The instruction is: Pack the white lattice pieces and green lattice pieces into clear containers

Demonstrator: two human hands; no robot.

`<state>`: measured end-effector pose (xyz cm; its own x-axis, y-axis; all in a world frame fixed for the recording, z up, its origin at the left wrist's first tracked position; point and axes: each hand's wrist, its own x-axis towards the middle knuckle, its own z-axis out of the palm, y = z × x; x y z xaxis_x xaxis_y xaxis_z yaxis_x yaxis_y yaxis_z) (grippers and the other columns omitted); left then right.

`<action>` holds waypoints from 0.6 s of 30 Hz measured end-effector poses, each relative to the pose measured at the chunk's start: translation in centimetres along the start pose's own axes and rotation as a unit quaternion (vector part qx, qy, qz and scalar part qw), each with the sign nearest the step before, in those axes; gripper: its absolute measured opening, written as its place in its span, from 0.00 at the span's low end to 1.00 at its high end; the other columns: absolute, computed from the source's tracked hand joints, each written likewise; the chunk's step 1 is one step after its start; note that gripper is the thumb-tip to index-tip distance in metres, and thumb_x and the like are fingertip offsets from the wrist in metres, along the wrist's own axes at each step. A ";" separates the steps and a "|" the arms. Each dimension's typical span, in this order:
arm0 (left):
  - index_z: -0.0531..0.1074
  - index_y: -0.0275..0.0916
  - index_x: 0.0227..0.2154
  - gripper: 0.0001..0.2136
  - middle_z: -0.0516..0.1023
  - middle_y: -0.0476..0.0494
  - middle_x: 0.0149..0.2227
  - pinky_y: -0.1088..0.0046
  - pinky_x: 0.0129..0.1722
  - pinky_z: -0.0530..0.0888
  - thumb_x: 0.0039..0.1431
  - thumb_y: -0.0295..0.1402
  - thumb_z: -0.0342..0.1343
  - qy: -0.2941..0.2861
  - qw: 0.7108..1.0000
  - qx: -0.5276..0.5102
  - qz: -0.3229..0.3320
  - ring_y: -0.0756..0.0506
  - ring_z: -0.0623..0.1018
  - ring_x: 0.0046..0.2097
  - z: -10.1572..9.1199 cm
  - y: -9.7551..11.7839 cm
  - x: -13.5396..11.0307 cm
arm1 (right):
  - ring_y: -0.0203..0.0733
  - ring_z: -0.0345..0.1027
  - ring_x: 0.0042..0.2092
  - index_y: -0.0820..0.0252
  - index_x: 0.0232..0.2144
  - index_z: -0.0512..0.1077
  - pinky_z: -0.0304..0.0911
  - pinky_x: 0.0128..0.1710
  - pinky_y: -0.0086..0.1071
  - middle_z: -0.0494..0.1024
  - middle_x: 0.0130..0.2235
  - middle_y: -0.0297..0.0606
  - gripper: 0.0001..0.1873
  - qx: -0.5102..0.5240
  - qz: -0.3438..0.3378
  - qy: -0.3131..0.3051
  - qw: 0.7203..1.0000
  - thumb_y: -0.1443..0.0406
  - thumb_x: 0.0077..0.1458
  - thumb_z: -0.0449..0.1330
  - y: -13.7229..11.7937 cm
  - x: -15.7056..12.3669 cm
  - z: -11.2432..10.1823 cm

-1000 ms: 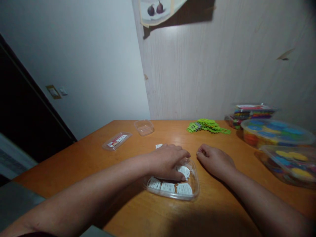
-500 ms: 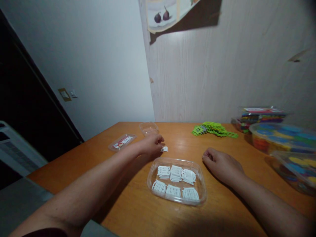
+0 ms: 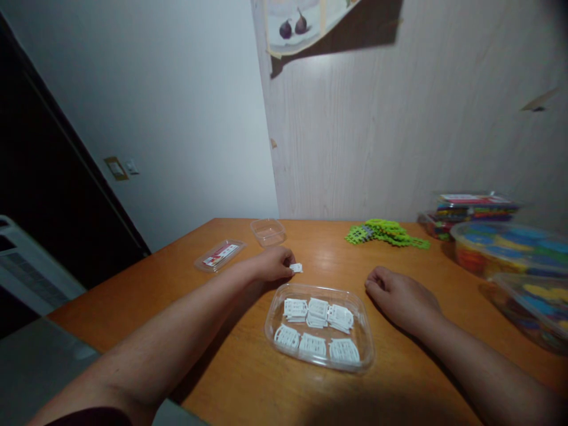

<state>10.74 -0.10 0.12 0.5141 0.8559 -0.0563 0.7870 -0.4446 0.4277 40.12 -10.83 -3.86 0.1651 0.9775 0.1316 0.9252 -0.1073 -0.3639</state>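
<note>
My left hand (image 3: 276, 264) reaches past the far left corner of a clear plastic tray (image 3: 364, 355). Its fingers are closed on the edge of a small white slotted plastic piece (image 3: 296, 268) at the table surface. Inside the tray lie several stacks of similar white pieces (image 3: 312, 343), set out in two rows. To the right of the tray, my right hand (image 3: 402, 297) rests on the table, fingers curled in a loose fist with nothing visible in it.
Behind my left hand stands a clear container (image 3: 268, 232), beside a clear lid (image 3: 222, 255) with a printed label. Green lattice pieces (image 3: 384, 232) lie at the back of the wooden table (image 3: 239, 378). Clear tubs of coloured pieces (image 3: 510, 245) crowd the right side.
The fingers of my left hand have come down and closed on the white piece, having been raised beside it. My right hand keeps its place.
</note>
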 end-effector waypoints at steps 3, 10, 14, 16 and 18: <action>0.74 0.36 0.32 0.09 0.77 0.48 0.30 0.76 0.29 0.65 0.46 0.32 0.60 0.000 1.000 -0.004 -0.006 0.48 0.72 0.32 0.0 -0.1 0.1 | 0.44 0.71 0.33 0.52 0.34 0.73 0.46 0.26 0.31 0.80 0.32 0.37 0.14 0.001 -0.001 0.001 1.000 0.55 0.60 0.51 0.1 0.0 0.1; 0.74 0.36 0.33 0.11 0.77 0.47 0.31 0.75 0.29 0.65 0.46 0.33 0.60 0.009 1.000 -0.025 -0.007 0.48 0.72 0.32 -0.1 -0.3 -0.1 | 0.44 0.71 0.33 0.51 0.33 0.72 0.46 0.26 0.32 0.80 0.32 0.36 0.14 0.001 0.001 0.000 1.000 0.54 0.60 0.50 0.1 0.0 0.1; 0.73 0.36 0.33 0.10 0.76 0.47 0.30 0.75 0.29 0.65 0.47 0.35 0.60 0.017 1.000 -0.020 -0.003 0.48 0.72 0.32 -0.7 0.1 -0.6 | 0.44 0.70 0.33 0.52 0.33 0.73 0.46 0.26 0.32 0.79 0.32 0.37 0.14 0.001 0.002 -0.003 1.000 0.55 0.60 0.51 0.0 0.0 0.0; 0.73 0.35 0.32 0.09 0.75 0.47 0.29 0.75 0.29 0.64 0.49 0.35 0.59 0.018 1.000 -0.013 0.007 0.49 0.72 0.31 -1.3 0.6 -0.9 | 0.44 0.70 0.33 0.52 0.33 0.73 0.46 0.26 0.32 0.79 0.32 0.37 0.14 0.000 0.001 -0.001 1.000 0.55 0.60 0.51 0.0 0.0 0.0; 0.73 0.35 0.33 0.08 0.75 0.47 0.30 0.75 0.30 0.65 0.52 0.34 0.58 0.032 0.999 -0.006 0.032 0.49 0.71 0.31 -2.0 1.3 -1.3 | 0.44 0.70 0.33 0.51 0.33 0.73 0.46 0.26 0.32 0.79 0.32 0.37 0.14 -0.001 0.003 0.001 1.000 0.55 0.60 0.50 -0.1 -0.1 -0.1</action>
<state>10.38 -1.24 2.54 0.5402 0.8411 0.0291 0.7487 -0.4961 0.4396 40.07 -10.89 -3.71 0.1707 0.9765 0.1316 0.9252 -0.1129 -0.3623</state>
